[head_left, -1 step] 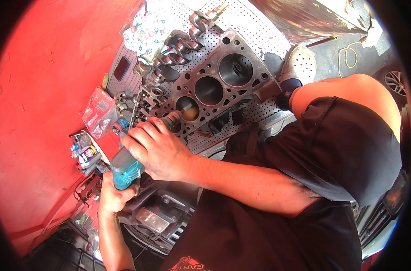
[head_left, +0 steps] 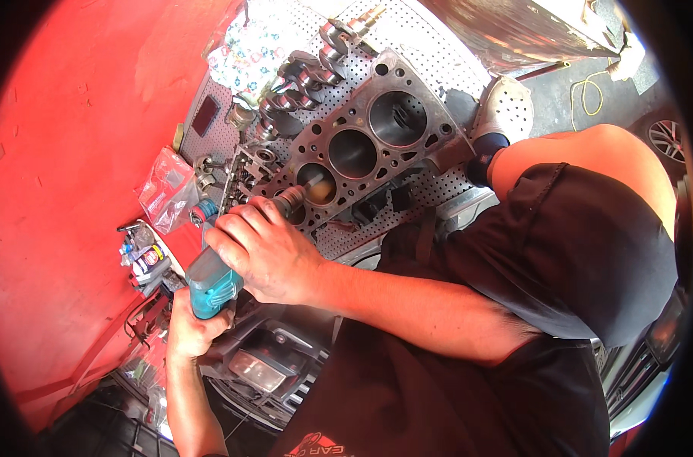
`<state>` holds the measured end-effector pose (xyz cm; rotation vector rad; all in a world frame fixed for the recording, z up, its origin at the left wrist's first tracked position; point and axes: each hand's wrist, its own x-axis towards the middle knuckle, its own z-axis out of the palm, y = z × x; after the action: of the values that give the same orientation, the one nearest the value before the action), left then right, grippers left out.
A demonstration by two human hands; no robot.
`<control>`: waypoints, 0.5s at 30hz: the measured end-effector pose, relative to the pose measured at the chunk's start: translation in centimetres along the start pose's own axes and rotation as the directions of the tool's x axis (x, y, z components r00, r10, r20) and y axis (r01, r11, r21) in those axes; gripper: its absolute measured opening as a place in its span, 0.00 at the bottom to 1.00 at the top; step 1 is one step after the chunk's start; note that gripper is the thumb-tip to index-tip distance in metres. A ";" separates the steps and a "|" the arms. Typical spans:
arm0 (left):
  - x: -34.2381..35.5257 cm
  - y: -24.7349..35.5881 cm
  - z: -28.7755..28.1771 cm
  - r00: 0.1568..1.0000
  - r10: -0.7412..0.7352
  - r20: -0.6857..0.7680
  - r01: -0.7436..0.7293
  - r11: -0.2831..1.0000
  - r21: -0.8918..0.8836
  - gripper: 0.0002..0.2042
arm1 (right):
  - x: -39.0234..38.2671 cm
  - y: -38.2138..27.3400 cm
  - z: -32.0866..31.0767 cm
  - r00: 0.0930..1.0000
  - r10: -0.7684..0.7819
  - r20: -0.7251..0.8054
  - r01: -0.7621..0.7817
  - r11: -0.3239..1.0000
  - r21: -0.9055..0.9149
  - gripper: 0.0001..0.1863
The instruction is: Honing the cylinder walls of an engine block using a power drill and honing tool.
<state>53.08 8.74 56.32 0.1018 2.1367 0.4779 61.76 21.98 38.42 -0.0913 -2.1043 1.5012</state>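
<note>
A teal and grey power drill (head_left: 213,280) is in both my hands. My left hand (head_left: 194,327) wraps round its lower end, fingers closed. Over its front part, my right hand (head_left: 262,247) is closed, hiding much of the body. The drill's chuck (head_left: 290,201) points up and right at an engine block (head_left: 365,95). A blurred attachment (head_left: 316,183) reaches from it into one of the round cylinder bores; its exact kind cannot be made out. Two larger bores stand open beside it, and another is partly covered by the chuck and hand.
A crankshaft (head_left: 297,72) lies behind the block on a perforated metal surface (head_left: 438,46), near a floral cloth (head_left: 243,61), a phone (head_left: 205,116) and loose engine parts (head_left: 251,164). A clear plastic bag (head_left: 167,190) sits by the red wall (head_left: 72,152). My clog (head_left: 506,110) is right of the block.
</note>
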 end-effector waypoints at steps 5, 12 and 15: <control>0.5 0.3 -0.1 0.998 0.043 -0.041 -0.041 0.997 0.058 0.07 | 0.8 0.4 -0.6 1.000 -0.004 0.003 0.004 1.000 -0.009 0.40; 0.3 1.3 -0.1 0.996 0.081 -0.030 -0.077 0.990 0.117 0.07 | 0.7 0.0 -1.5 0.998 0.005 -0.062 -0.004 1.000 0.012 0.37; 0.3 1.3 0.3 0.994 0.109 -0.031 -0.104 0.986 0.132 0.08 | 0.2 -0.1 -1.5 0.996 0.005 -0.088 -0.008 0.999 -0.036 0.39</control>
<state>53.04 10.08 56.46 0.2840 2.2071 0.4043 62.34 23.25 38.93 -0.1747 -2.0634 1.4373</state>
